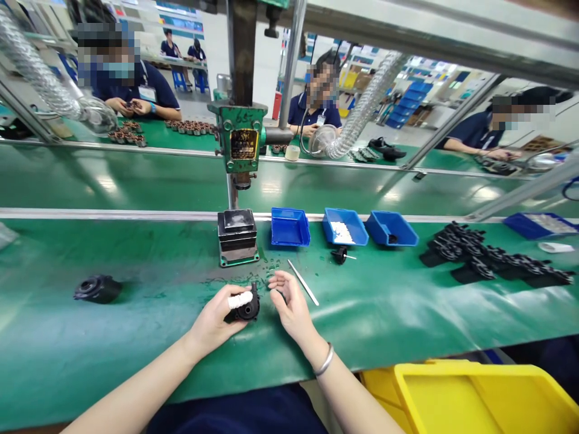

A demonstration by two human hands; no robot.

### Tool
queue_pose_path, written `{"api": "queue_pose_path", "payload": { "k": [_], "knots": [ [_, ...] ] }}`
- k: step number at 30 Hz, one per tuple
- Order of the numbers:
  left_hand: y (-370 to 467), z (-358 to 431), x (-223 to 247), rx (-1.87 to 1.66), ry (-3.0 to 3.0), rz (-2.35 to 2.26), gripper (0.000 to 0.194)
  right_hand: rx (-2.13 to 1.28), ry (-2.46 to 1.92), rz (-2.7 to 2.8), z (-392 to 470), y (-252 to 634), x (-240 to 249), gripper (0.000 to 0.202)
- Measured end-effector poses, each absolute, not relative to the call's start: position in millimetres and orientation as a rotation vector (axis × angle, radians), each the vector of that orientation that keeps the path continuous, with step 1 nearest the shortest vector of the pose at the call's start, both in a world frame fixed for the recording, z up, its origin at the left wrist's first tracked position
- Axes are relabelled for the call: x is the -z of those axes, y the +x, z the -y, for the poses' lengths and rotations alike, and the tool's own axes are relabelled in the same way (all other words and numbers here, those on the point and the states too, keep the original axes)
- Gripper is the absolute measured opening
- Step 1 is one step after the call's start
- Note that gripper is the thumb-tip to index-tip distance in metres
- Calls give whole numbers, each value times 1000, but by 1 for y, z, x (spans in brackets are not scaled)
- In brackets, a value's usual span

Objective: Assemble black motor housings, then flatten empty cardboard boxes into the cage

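Head view: gripping a round black part [248, 310] in the left hand [217, 319], with a white covering [239, 300] on one finger laid across it. Placed low over the green bench [149, 355], in front of the metal block [237, 235] under the press [243, 138] — resting or lifted, cannot tell. Holding the right hand [293, 307] just beside it, apart from both part and left hand, palm turned inward, fingers loosely curled and parted from the thumb. Wearing a silver bracelet [324, 360] on that wrist. Near those right fingers, lying aslant on the bench, a thin white stick [303, 282]. Beyond, in a row right of the block, a dark blue bin [290, 229], a lighter one with white pieces [341, 232], and a third with something dark inside. In front of the middle bin, a small black piece [339, 255] with a pale shaft. Well apart on the left, a black housing [98, 289]; on the right, a cluster of similar black housings [474, 259]. Below the bench edge, a yellow crate [474, 398]. Across the way — three co-workers seated, heads bent over handwork.
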State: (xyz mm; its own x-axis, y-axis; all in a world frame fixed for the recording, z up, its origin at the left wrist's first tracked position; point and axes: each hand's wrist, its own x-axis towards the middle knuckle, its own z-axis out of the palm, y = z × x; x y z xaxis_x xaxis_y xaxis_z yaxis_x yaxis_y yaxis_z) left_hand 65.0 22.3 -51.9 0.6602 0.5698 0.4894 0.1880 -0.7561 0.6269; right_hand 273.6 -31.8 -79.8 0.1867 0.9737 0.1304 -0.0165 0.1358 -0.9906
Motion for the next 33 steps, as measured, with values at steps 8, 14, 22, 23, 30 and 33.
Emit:
{"api": "queue_pose_path", "payload": {
  "k": [8, 14, 22, 23, 30, 33],
  "knots": [
    [78, -51, -8, -1115, 1927, -1032, 56, -1126, -1261, 1028, 24, 289, 70, 41],
    [95, -123, -68, -897, 1705, -1029, 56, -1077, -1214, 1136, 0, 329, 10, 39],
    [106, -144, -79, -928, 1781, -932, 55, -810, -1151, 1301, -36, 366, -76, 31],
    [106, -148, -79, -925, 1811, -946, 55, -785, -1146, 1317, -41, 368, -83, 30],
    [108, -178, -62, -885, 1867, -793, 58, -518, -1020, 1445, -96, 372, -139, 23],
    [111, -185, -59, -899, 1882, -750, 57, -380, -982, 1476, -123, 369, -169, 16]
  ]
}}
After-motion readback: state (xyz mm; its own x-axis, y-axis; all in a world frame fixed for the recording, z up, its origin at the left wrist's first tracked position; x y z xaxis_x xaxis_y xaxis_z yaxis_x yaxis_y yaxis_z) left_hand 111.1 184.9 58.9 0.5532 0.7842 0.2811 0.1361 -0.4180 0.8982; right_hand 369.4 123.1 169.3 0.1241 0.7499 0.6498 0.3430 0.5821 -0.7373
